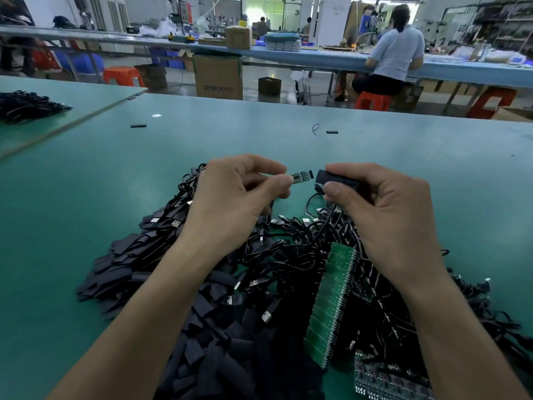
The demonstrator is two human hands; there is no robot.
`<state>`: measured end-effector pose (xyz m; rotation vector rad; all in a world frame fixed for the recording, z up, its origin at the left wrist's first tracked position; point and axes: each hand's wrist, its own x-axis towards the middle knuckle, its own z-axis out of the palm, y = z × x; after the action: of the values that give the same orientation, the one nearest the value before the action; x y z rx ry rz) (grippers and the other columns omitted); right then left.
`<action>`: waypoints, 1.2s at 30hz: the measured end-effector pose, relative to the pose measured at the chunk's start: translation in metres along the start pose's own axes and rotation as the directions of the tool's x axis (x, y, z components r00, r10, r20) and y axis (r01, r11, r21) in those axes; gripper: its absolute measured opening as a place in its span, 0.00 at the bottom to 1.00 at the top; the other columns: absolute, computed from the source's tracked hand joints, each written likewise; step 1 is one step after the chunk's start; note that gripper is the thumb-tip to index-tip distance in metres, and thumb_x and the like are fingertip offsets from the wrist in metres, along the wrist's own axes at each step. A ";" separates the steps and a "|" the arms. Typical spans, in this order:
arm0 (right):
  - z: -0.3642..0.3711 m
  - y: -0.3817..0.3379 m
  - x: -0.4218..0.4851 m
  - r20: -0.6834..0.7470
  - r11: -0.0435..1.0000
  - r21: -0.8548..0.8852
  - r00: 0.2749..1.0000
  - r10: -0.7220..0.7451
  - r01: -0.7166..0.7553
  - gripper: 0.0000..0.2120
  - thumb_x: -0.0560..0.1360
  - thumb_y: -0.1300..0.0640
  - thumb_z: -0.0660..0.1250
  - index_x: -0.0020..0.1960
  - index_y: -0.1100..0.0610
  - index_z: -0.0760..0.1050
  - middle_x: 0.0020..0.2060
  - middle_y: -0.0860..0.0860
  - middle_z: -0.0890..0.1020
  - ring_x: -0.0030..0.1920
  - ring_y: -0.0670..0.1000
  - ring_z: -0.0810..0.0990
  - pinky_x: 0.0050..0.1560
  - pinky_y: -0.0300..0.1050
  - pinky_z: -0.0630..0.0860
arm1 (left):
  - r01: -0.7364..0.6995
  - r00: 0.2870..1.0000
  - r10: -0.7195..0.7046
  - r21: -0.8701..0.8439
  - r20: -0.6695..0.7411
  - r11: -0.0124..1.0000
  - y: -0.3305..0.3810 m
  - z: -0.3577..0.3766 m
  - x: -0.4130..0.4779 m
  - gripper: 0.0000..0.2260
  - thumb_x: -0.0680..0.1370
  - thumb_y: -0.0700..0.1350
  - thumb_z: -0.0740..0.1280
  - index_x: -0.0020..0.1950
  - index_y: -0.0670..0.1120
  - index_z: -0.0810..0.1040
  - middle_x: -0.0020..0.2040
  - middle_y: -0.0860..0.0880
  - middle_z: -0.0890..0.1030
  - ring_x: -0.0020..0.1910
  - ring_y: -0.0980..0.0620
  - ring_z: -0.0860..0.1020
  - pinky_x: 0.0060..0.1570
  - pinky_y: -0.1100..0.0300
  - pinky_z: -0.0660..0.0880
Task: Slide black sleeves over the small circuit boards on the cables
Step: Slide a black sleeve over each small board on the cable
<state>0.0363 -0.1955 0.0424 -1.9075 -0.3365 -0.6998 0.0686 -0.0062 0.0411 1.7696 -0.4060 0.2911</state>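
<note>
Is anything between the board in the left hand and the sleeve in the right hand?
Nothing visible. The board, pinched by the left hand, faces the sleeve held in the right hand; only an open gap lies between them.

green worktable [403,145]; long blue bench [317,57]; orange stools [122,75]; cardboard boxes [217,77].

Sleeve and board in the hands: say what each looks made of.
The sleeve, pinched in the right hand: matte black, no shine, open-ended tube; probably soft plastic or rubber. The board, held in the left hand: flat green laminate, likely fibreglass, carrying small dark parts.
</note>
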 end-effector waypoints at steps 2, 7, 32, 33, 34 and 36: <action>-0.001 0.002 0.000 -0.011 1.000 0.001 1.000 -0.004 0.004 0.13 0.74 0.57 0.74 0.51 0.41 0.80 0.43 0.34 0.85 0.42 0.39 0.85 0.46 0.30 0.78 | 0.004 1.000 -0.004 -0.023 -0.004 1.000 0.002 0.001 0.000 0.01 0.76 0.45 0.74 0.46 0.50 0.83 0.37 0.55 0.86 0.31 0.61 0.81 0.33 0.72 0.74; -0.001 0.004 -0.001 -0.028 1.000 -0.023 1.000 -0.005 0.004 0.09 0.74 0.55 0.74 0.51 0.43 0.81 0.39 0.39 0.85 0.40 0.42 0.85 0.46 0.34 0.80 | 0.009 1.000 -0.009 -0.022 -0.002 1.000 0.005 0.003 -0.001 0.02 0.75 0.45 0.74 0.44 0.51 0.84 0.36 0.55 0.86 0.31 0.63 0.81 0.32 0.73 0.73; 0.002 -0.001 -0.002 -0.014 0.997 -0.082 1.000 -0.008 0.007 0.13 0.72 0.55 0.76 0.56 0.47 0.82 0.43 0.34 0.83 0.41 0.38 0.84 0.46 0.31 0.79 | -0.007 0.998 0.007 -0.006 0.058 1.000 0.005 0.001 -0.003 0.02 0.75 0.49 0.74 0.43 0.52 0.83 0.36 0.56 0.86 0.33 0.41 0.81 0.33 0.61 0.75; 0.002 0.000 -0.002 -0.014 0.997 -0.083 1.000 -0.005 0.003 0.13 0.72 0.55 0.76 0.56 0.48 0.83 0.42 0.34 0.83 0.41 0.38 0.84 0.46 0.30 0.79 | -0.009 0.998 0.009 -0.003 0.066 1.000 0.005 0.001 -0.003 0.02 0.75 0.49 0.74 0.43 0.53 0.83 0.36 0.56 0.86 0.37 0.37 0.82 0.36 0.54 0.79; 0.001 0.000 -0.002 -0.012 0.996 -0.084 1.000 -0.002 0.001 0.13 0.72 0.55 0.76 0.56 0.48 0.83 0.41 0.34 0.83 0.41 0.37 0.84 0.45 0.30 0.78 | -0.011 0.997 0.011 -0.004 0.075 1.000 0.005 0.001 -0.003 0.02 0.75 0.49 0.74 0.43 0.53 0.83 0.36 0.55 0.86 0.39 0.36 0.82 0.40 0.48 0.80; 0.000 0.002 -0.001 -0.003 0.996 -0.089 1.000 0.002 -0.002 0.12 0.72 0.54 0.76 0.55 0.47 0.83 0.40 0.33 0.83 0.40 0.38 0.84 0.46 0.30 0.78 | -0.016 0.996 0.018 -0.020 0.091 1.000 0.005 -0.001 -0.003 0.02 0.74 0.49 0.75 0.43 0.52 0.84 0.37 0.54 0.86 0.40 0.40 0.84 0.45 0.44 0.80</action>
<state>0.0361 -0.1957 0.0402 -1.9905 -0.3061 -0.7265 0.0638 -0.0061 0.0442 1.7655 -0.4876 0.2186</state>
